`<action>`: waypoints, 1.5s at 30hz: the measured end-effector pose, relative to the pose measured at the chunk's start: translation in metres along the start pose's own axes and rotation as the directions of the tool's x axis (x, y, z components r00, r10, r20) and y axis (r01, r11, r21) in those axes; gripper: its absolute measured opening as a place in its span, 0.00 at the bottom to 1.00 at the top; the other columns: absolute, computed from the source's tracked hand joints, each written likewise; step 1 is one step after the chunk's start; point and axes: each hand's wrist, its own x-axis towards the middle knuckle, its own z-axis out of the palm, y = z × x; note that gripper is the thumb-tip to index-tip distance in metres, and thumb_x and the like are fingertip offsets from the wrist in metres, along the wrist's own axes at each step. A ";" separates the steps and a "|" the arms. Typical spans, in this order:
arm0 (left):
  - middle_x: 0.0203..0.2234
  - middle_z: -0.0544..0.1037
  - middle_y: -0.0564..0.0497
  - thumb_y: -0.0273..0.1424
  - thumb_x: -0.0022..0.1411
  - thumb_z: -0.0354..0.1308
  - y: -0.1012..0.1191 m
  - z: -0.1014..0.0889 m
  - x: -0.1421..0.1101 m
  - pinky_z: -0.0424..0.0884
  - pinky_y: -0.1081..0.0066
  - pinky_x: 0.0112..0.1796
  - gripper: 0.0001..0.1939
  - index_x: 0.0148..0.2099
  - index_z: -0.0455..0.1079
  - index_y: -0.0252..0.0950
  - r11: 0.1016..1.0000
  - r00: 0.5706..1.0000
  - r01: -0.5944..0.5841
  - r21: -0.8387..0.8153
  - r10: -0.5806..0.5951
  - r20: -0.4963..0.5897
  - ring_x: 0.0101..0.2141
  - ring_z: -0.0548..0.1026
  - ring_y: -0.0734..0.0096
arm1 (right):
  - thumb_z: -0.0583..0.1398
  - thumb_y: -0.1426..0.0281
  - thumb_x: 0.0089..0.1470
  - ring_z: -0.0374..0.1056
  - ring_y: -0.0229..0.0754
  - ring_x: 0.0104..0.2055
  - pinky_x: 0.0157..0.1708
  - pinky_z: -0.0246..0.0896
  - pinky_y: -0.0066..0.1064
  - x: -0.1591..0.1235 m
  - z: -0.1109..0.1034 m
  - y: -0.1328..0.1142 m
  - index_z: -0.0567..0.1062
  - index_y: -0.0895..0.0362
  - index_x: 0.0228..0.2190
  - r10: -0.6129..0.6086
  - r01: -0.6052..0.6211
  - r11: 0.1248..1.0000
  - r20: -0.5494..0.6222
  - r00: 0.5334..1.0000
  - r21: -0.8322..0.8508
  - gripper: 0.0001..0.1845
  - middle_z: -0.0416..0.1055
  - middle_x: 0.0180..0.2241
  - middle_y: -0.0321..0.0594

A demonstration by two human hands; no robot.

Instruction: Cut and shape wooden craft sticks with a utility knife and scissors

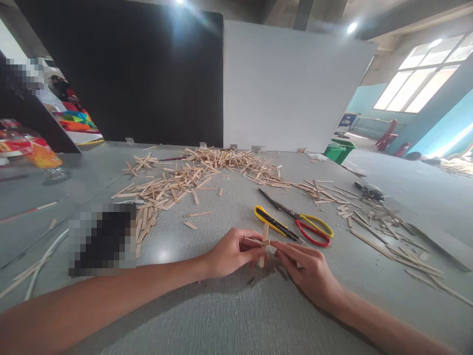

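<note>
Between my two hands, just above the grey table, is a small piece made of wooden craft sticks (265, 231), with one stick crossing others. My left hand (232, 252) pinches it from the left, thumb and fingers closed on the sticks. From the other side, the fingertips of my right hand (308, 271) press at the crossing; my own fingers hide part of that joint. Right behind the hands lies a yellow and black utility knife (276, 224). Scissors (299, 217) with one red and one yellow handle rest beside it, blades pointing away to the left.
A long heap of loose craft sticks (177, 180) curves across the back and left of the table (207, 315). More sticks and scraps (395, 241) lie at the right. A blurred dark object (105, 239), a white cable (46, 259) and a bottle (42, 150) stand or lie left.
</note>
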 end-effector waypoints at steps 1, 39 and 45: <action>0.32 0.81 0.48 0.45 0.65 0.66 0.001 0.000 0.000 0.68 0.73 0.30 0.19 0.46 0.78 0.33 1.000 1.000 0.001 0.005 -0.001 -0.001 0.29 0.74 0.72 | 0.54 0.73 0.71 0.78 0.41 0.29 0.28 0.72 0.31 0.000 0.000 0.000 0.81 0.61 0.51 -0.001 0.001 1.000 -0.003 1.000 -0.003 0.16 0.83 0.36 0.47; 0.42 0.82 0.45 0.41 0.62 0.71 -0.004 -0.004 -0.002 0.71 0.68 0.44 0.22 0.54 0.76 0.36 0.996 0.998 -0.024 -0.082 0.028 0.050 0.41 0.79 0.64 | 0.53 0.72 0.72 0.79 0.44 0.33 0.31 0.75 0.34 0.002 -0.001 0.000 0.79 0.58 0.53 0.027 -0.028 0.999 0.042 0.999 0.016 0.17 0.83 0.38 0.47; 0.39 0.82 0.47 0.41 0.58 0.73 -0.007 0.000 0.000 0.72 0.67 0.42 0.20 0.48 0.77 0.35 0.998 1.000 -0.011 -0.067 0.010 -0.023 0.38 0.80 0.65 | 0.53 0.72 0.72 0.80 0.44 0.35 0.32 0.76 0.34 0.001 -0.002 -0.001 0.79 0.57 0.52 0.033 -0.033 0.999 0.022 0.999 0.002 0.17 0.83 0.39 0.47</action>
